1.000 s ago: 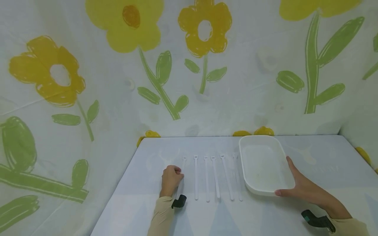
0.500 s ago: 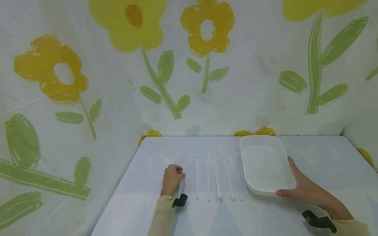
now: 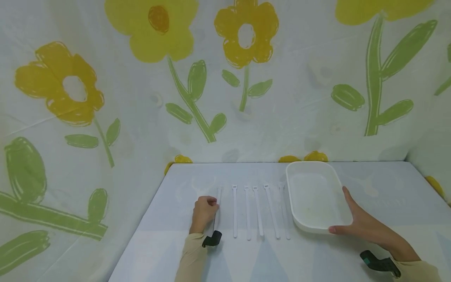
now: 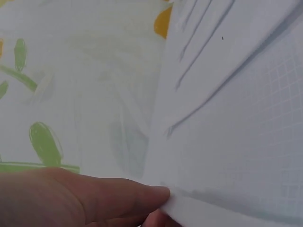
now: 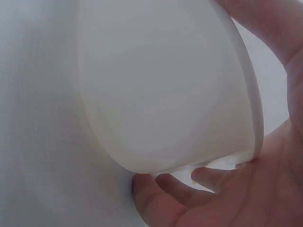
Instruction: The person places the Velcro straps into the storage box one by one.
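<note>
My left hand pinches the leftmost slim white strip between thumb and fingertips. In the left wrist view, the thumb presses on this strip near its far end, close over the table. Several similar white strips with small slotted heads lie in a row to the right. My right hand grips a shallow white rectangular tub at its near right corner. From the right wrist view, its thumb and fingers spread round the tub's wall; the tub looks tilted, its inside bare.
A pale table with faint printed shapes carries everything. Its far edge meets a white curtain printed with yellow flowers, which also hangs along the left and right sides.
My left hand has shifted slightly left, and the pinched strip has turned and moved with it. The right hand and the tub have stayed in place.
</note>
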Tool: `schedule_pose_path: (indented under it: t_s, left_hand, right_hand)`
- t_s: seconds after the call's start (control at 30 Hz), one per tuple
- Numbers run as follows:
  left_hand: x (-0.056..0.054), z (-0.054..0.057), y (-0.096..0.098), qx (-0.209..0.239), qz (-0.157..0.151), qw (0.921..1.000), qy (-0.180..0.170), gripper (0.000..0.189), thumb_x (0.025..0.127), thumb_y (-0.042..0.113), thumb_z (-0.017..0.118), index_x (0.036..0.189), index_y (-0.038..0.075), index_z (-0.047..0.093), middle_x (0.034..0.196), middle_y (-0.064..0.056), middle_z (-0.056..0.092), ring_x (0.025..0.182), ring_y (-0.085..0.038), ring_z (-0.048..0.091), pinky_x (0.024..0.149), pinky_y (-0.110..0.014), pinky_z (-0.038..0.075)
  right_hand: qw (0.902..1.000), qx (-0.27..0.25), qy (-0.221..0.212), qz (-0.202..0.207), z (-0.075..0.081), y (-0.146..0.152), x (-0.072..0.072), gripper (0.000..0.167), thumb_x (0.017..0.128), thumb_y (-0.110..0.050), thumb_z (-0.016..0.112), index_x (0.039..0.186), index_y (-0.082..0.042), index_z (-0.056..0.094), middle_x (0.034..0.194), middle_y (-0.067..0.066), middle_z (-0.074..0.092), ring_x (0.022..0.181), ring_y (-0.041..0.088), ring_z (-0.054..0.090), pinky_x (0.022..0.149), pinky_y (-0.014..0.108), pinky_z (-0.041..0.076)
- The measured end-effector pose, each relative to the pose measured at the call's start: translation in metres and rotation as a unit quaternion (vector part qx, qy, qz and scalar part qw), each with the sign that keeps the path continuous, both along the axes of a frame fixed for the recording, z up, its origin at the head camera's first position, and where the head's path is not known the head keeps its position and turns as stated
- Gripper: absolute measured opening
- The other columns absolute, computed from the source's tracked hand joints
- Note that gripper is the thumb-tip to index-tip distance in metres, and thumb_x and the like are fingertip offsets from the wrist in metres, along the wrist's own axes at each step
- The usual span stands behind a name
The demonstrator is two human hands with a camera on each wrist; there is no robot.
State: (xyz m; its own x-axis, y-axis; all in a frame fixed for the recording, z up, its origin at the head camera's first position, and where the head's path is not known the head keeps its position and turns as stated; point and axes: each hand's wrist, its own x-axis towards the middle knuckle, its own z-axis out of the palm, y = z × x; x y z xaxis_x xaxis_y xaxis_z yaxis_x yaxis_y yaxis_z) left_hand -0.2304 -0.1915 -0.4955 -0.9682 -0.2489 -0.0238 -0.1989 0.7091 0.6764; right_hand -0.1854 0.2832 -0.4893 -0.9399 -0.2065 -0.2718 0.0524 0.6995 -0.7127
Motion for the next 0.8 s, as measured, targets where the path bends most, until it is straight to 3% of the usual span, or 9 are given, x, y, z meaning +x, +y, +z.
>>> schedule_pose_path:
  t_s: [0.27, 0.63, 0.8]
  left_hand:
    - [-0.0011, 0.0031, -0.0031, 0.087, -0.014, 0.9960, -0.009, 0.027, 0.092, 0.008, 0.070, 0.116, -0.003, 0.073, 0.097, -0.014, 0.073, 0.066, -0.013, 0.066, 0.060, -0.025, 0.058]
    - [-0.0025, 0.0071, -0.0034, 0.162, -0.048, 0.9854, -0.023, 0.034, 0.096, 0.009, 0.063, 0.128, -0.002, 0.068, 0.109, -0.018, 0.071, 0.072, -0.015, 0.073, 0.063, -0.029, 0.063]
    - [-0.0046, 0.0075, -0.0019, 0.178, -0.044, 0.9827, -0.026, 0.034, 0.095, 0.009, 0.064, 0.128, -0.002, 0.068, 0.111, -0.018, 0.071, 0.072, -0.015, 0.073, 0.064, -0.028, 0.063]
  right_hand:
    - [1.0000, 0.001, -0.007, 0.000, 0.0001, 0.0005, -0.0001, 0.143, 0.084, -0.051, 0.081, 0.155, -0.012, -0.037, 0.161, 0.043, -0.018, 0.144, 0.071, 0.007, 0.106, 0.087, 0.025]
    - [0.9999, 0.013, -0.001, 0.002, 0.0016, 0.0001, 0.0008, 0.143, 0.083, -0.054, 0.080, 0.155, -0.010, -0.035, 0.161, 0.044, -0.014, 0.143, 0.072, 0.011, 0.106, 0.086, 0.028]
    - [0.9999, 0.011, -0.004, 0.001, 0.0025, -0.0005, 0.0008, 0.144, 0.083, -0.055, 0.080, 0.155, -0.010, -0.036, 0.161, 0.044, -0.015, 0.144, 0.071, 0.010, 0.106, 0.085, 0.029]
